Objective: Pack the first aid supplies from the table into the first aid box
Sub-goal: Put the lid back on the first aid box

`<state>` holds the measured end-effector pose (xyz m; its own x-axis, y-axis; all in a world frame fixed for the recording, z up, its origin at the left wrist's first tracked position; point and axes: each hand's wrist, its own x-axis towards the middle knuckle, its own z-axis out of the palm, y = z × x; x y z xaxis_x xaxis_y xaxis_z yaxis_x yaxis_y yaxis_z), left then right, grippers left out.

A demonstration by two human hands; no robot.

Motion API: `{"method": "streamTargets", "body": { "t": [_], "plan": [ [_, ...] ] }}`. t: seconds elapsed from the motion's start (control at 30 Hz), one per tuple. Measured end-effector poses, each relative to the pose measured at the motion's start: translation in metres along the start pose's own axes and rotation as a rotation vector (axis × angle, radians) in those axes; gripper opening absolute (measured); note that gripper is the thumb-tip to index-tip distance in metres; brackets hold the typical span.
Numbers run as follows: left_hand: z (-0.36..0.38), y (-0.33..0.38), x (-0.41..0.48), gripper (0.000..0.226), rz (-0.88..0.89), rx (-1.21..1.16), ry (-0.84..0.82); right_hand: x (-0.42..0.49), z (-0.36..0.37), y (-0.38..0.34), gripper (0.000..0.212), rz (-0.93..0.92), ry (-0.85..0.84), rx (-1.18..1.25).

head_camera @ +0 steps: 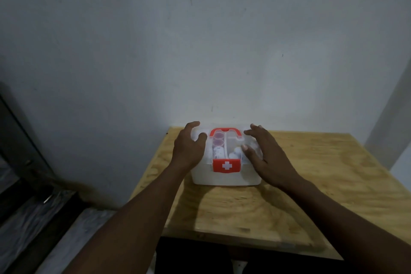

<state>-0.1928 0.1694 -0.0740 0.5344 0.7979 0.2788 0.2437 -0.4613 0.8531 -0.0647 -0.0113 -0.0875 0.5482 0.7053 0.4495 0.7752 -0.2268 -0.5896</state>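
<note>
Now both hands, L (189, 149) & R (264, 158), seemingly rest on closed first aid box (225, 176)

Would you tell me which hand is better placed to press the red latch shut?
Probably the right hand: its thumb lies nearer the red latch, while the left hand cups the box's far left edge.

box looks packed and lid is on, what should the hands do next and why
Probably press the lid down so the red latch seats. Both hands, left and right, sit open on the first aid box, supplies show through the clear lid, and the table shows no loose items.
</note>
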Motion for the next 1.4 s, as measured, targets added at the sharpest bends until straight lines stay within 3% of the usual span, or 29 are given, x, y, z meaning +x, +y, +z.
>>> {"method": "streamTargets", "body": {
  "t": [0.13, 0.23, 0.4, 0.8, 0.9, 1.0, 1.07, 1.2, 1.27, 1.4],
  "plan": [
    [0.002, 0.002, 0.003, 0.042, 0.008, 0.028, -0.004, 0.01, -0.012, -0.011, 0.094, 0.03, -0.22, -0.175],
    [0.004, 0.002, 0.006, 0.041, 0.002, 0.031, -0.009, 0.011, -0.009, -0.018, 0.11, 0.008, -0.256, -0.301],
    [0.009, 0.001, 0.011, 0.041, -0.005, 0.038, -0.015, 0.008, 0.0, -0.012, 0.111, 0.036, -0.16, -0.331],
    [0.01, 0.001, 0.015, 0.043, -0.003, 0.05, -0.02, 0.01, -0.004, -0.013, 0.107, 0.011, -0.16, -0.296],
    [0.008, 0.001, 0.019, 0.05, -0.115, -0.16, -0.03, 0.009, -0.006, -0.007, 0.097, 0.063, -0.057, -0.002],
    [0.01, -0.017, 0.021, 0.071, -0.351, -0.525, -0.055, 0.006, -0.003, 0.005, 0.085, 0.354, 0.125, 0.305],
    [0.027, -0.059, 0.03, 0.086, -0.477, -0.627, -0.15, 0.003, 0.004, 0.011, 0.082, 0.469, 0.112, 0.428],
    [0.038, -0.073, 0.026, 0.102, -0.552, -0.703, -0.141, 0.0, 0.017, 0.013, 0.074, 0.469, 0.115, 0.597],
    [0.037, -0.061, 0.024, 0.102, -0.534, -0.689, -0.091, 0.001, 0.017, 0.009, 0.061, 0.47, 0.151, 0.608],
    [0.047, -0.023, 0.012, 0.077, -0.477, -0.699, -0.061, 0.0, -0.003, 0.016, 0.037, 0.437, 0.221, 0.567]
  ]
}}
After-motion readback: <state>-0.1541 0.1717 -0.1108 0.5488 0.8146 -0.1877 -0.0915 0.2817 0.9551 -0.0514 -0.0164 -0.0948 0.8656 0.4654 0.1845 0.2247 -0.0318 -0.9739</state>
